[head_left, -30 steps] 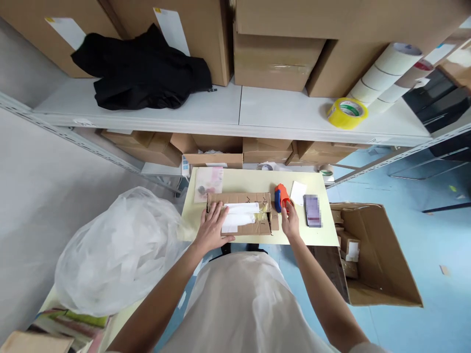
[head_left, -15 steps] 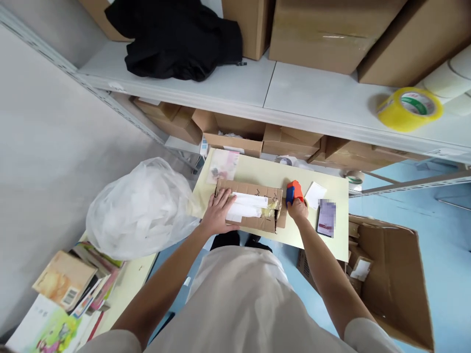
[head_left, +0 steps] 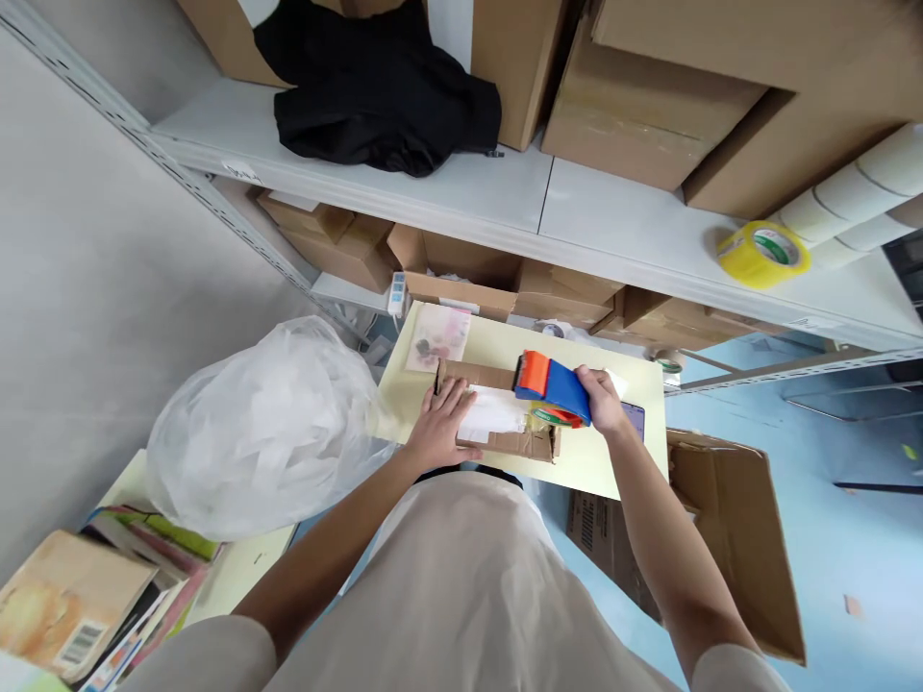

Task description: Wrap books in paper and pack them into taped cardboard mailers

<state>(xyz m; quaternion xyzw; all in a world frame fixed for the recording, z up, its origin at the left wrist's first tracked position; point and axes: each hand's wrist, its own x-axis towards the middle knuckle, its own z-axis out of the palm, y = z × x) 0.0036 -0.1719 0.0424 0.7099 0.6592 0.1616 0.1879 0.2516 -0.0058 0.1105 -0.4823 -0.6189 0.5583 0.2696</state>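
One left hand (head_left: 441,423) I steer lies flat, seemingly steadying the carton (head_left: 513,444); my right hand (head_left: 604,402) grips the tape dispenser (head_left: 566,389).

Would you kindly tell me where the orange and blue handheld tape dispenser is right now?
In the head view, the orange and blue handheld tape dispenser is in the person's right hand, at the right end of the brown cardboard box.
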